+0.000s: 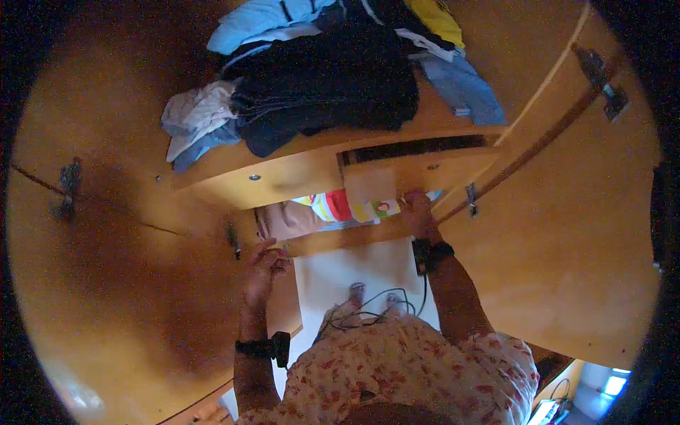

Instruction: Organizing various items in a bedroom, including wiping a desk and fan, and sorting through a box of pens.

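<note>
My left hand [268, 262] is raised at the left end of the lower compartment, its fingers apart and slightly bent. It holds nothing that I can see. My right hand [419, 211] reaches to the right end of the same compartment, beside folded cloths [338, 205] in red, yellow, white and green. Its fingertips are dim and partly hidden, so their grip does not show. A brown cloth [289, 218] lies at the left of this compartment. Each wrist carries a dark band with a small device, the left one a black wristband [263, 348].
Wooden cupboard doors stand wide on both sides, the right door [567, 234] with metal hinges. Above the lock-fitted wooden front [283, 177], a shelf carries a dark garment pile [326, 85], blue jeans [460, 88] and light clothes [202, 113]. A black cable [386, 292] hangs near my feet.
</note>
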{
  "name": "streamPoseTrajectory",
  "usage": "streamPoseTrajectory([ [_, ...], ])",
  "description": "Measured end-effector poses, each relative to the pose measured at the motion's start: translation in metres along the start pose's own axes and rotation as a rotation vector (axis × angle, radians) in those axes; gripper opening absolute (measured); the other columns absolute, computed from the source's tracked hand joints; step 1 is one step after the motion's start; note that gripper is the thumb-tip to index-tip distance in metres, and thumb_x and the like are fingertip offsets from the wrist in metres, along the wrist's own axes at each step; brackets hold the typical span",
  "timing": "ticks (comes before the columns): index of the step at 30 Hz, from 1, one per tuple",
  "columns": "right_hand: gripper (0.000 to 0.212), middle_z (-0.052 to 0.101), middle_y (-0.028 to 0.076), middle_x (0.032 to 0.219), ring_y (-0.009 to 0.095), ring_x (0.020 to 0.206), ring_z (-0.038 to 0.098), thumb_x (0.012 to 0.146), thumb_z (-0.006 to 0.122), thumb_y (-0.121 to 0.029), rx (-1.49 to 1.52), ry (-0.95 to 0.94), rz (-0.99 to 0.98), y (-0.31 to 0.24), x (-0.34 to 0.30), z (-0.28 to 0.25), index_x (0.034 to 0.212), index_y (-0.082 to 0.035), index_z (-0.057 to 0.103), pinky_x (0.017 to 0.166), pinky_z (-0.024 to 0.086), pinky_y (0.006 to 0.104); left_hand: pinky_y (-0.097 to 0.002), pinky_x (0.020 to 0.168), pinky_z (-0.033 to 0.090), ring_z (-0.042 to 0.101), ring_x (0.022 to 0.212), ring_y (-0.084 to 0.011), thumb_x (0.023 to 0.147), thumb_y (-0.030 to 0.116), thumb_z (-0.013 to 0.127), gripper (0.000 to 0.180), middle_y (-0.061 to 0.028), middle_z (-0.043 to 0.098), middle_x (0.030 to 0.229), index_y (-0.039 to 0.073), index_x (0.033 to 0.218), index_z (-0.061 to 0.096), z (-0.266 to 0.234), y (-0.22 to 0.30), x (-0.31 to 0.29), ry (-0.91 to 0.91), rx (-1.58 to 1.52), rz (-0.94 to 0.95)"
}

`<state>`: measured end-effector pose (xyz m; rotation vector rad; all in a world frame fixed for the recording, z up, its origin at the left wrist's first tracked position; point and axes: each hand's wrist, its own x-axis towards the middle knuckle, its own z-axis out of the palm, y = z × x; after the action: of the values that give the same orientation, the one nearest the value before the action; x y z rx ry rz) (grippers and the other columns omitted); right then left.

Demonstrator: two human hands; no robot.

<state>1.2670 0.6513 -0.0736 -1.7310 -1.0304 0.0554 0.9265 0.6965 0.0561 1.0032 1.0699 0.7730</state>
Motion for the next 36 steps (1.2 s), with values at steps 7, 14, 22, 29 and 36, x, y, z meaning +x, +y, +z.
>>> streamPoseTrajectory([
  [7, 0.013, 0.051, 0.009, 0.084, 0.023, 0.08, 0.049, 0.07, 0.049, -0.007, 1.552, -0.226, 0.706, 0.036, -0.077, -0.058, 0.083, -0.006, 0.051, 0.072, 0.042, 0.035, -0.0221, 0.051, 0.041, 0.051, 0.059, -0.0119, 0.079, 0.009, 0.047, 0.016, -0.0059, 0.054, 0.075, 0.0, 0.092, 0.052, 0.083, 0.044, -0.001, -0.2, 0.253, 0.128],
  [14, 0.038, 0.042, 0.014, 0.115, 0.03, 0.108, 0.037, 0.077, 0.05, -0.028, 0.158, -0.486, 0.385, 0.003, -0.136, -0.1, 0.109, -0.007, 0.046, 0.091, 0.03, 0.0358, -0.0223, 0.046, 0.041, 0.05, 0.051, -0.0105, 0.078, 0.016, 0.05, 0.018, -0.0045, 0.055, 0.064, 0.001, 0.086, 0.054, 0.142, 0.078, 0.013, -0.484, 0.499, 0.203],
  [22, 0.041, 0.039, 0.014, 0.118, 0.032, 0.114, 0.029, 0.079, 0.046, -0.031, 0.323, -0.359, 0.546, 0.004, -0.17, -0.106, 0.114, -0.01, 0.042, 0.093, 0.028, 0.0382, -0.0216, 0.04, 0.038, 0.047, 0.045, -0.009, 0.078, 0.008, 0.044, 0.011, -0.0049, 0.05, 0.058, 0.0, 0.078, 0.053, 0.202, 0.092, 0.028, -0.765, 1.032, 0.208],
  [29, 0.017, 0.053, 0.004, 0.083, 0.014, 0.075, 0.051, 0.083, 0.044, -0.022, 0.356, -0.125, 0.401, -0.015, -0.167, -0.103, 0.094, -0.009, 0.046, 0.06, 0.045, 0.0253, -0.0302, 0.057, 0.045, 0.054, 0.062, -0.022, 0.07, 0.002, 0.045, 0.008, -0.0146, 0.055, 0.07, -0.001, 0.07, 0.053, 0.19, -0.006, 0.156, -1.422, 1.726, 1.459],
  [36, 0.016, 0.052, 0.003, 0.079, 0.015, 0.07, 0.051, 0.082, 0.046, -0.024, 0.702, 0.08, 0.594, 0.0, -0.192, -0.107, 0.088, -0.009, 0.045, 0.059, 0.044, 0.0297, -0.0333, 0.063, 0.044, 0.054, 0.072, -0.0249, 0.066, -0.001, 0.045, 0.015, -0.0168, 0.055, 0.077, 0.0, 0.076, 0.056, 0.255, -0.01, 0.161, -1.52, 2.145, 1.117],
])
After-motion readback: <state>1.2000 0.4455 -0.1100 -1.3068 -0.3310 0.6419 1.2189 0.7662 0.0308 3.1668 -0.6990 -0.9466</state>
